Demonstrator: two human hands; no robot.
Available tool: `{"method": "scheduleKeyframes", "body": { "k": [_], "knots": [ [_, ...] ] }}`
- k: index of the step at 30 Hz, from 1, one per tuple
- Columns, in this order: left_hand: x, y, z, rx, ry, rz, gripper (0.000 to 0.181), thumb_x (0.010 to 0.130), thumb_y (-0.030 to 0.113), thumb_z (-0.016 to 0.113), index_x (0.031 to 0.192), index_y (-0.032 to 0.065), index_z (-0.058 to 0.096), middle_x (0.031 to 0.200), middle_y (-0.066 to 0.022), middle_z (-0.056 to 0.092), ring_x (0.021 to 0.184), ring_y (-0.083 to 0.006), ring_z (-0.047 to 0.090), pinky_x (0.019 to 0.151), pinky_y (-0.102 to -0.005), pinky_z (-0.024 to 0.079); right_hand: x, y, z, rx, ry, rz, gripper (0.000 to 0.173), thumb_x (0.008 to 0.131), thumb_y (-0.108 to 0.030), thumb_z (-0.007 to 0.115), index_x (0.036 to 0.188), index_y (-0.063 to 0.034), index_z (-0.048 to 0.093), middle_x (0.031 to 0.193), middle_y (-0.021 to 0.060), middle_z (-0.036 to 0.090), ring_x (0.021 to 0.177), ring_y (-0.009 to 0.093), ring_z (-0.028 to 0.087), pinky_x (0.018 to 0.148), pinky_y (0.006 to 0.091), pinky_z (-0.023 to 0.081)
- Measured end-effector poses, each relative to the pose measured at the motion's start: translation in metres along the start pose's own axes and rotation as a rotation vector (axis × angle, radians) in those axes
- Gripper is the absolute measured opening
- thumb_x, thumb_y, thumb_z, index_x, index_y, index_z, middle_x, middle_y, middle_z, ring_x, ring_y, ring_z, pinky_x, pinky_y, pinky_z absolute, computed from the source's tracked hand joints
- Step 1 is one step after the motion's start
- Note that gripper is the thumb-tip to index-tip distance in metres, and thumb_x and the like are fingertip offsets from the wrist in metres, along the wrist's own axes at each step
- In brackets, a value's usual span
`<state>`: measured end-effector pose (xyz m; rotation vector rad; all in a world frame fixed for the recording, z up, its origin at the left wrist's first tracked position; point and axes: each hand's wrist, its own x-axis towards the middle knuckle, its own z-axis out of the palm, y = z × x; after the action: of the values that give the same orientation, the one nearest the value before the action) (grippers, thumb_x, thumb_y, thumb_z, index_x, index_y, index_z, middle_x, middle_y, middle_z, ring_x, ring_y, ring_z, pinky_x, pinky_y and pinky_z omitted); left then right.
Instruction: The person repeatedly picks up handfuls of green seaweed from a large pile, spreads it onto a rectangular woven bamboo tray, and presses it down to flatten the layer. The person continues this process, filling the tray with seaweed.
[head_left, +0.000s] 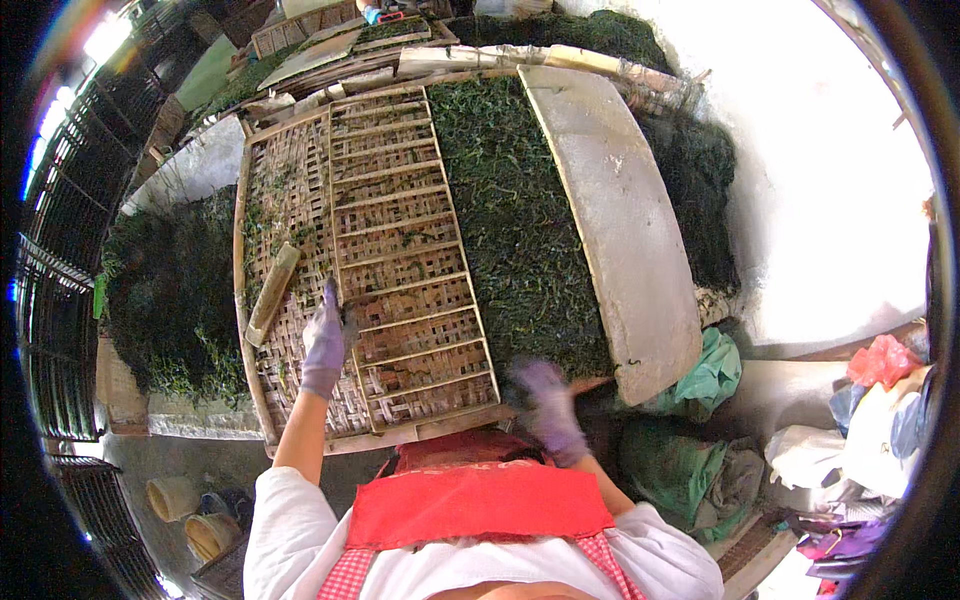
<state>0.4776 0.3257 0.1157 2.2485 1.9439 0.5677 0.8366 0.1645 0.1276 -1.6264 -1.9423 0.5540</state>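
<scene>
Before me lies a woven bamboo tray (289, 187) in a wooden frame. A slatted wooden grid (405, 225) rests on it, with a dense bed of dark green strands (517, 225), perhaps seaweed or leaves, along the grid's right side. My left hand (326, 345), in a purple glove, is at the grid's left edge; its hold on the grid is unclear. Left of that hand a short wooden block (273, 294) lies on the weave. My right hand (547, 409), gloved and blurred, is over the near end of the green bed. A pale board (622, 225) covers the right part.
Dark green heaps flank the tray, one at left (180, 300) and one at right (694, 202). Green plastic sheeting (709, 371) hangs at the near right corner. Buckets (172, 499) stand on the floor at lower left. Another person's gloved hand (373, 15) shows at the far end.
</scene>
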Motion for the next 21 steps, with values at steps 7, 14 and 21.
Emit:
{"method": "scheduleKeyframes", "body": {
  "k": [7,14,21],
  "knots": [
    [0.005,0.172,0.033,-0.769,-0.139,0.112,0.059,0.081,0.02,0.062,0.132,0.0032,0.036,0.121,-0.0211,0.051,0.109,-0.0358,0.051,0.091,-0.0379,0.044,-0.153,0.294,-0.057,1.281,0.934,0.699,0.054,0.089,-0.029,0.051,0.133,-0.0029,0.035,0.132,0.013,0.042,0.116,0.03,0.044,0.096,0.043,0.04],
    [0.008,0.278,0.121,0.523,0.213,0.817,0.071,0.087,0.043,0.051,0.133,-0.0069,0.03,0.13,-0.0211,0.045,0.118,-0.0293,0.046,0.101,-0.0369,0.037,-0.103,0.12,-0.144,1.569,0.825,0.595,0.046,0.083,-0.015,0.058,0.125,-0.0003,0.045,0.119,0.0136,0.053,0.106,0.028,0.053,0.089,0.041,0.046],
    [0.05,0.307,0.103,3.662,1.351,0.455,0.043,0.093,0.036,0.045,0.114,-0.0006,0.053,0.103,-0.0109,0.061,0.092,-0.0197,0.059,0.083,-0.0352,0.05,-0.106,0.074,-0.157,0.984,0.582,0.471,0.036,0.077,-0.011,0.065,0.111,-0.0021,0.057,0.11,0.0075,0.057,0.099,0.022,0.056,0.09,0.0375,0.046]
  ]
}}
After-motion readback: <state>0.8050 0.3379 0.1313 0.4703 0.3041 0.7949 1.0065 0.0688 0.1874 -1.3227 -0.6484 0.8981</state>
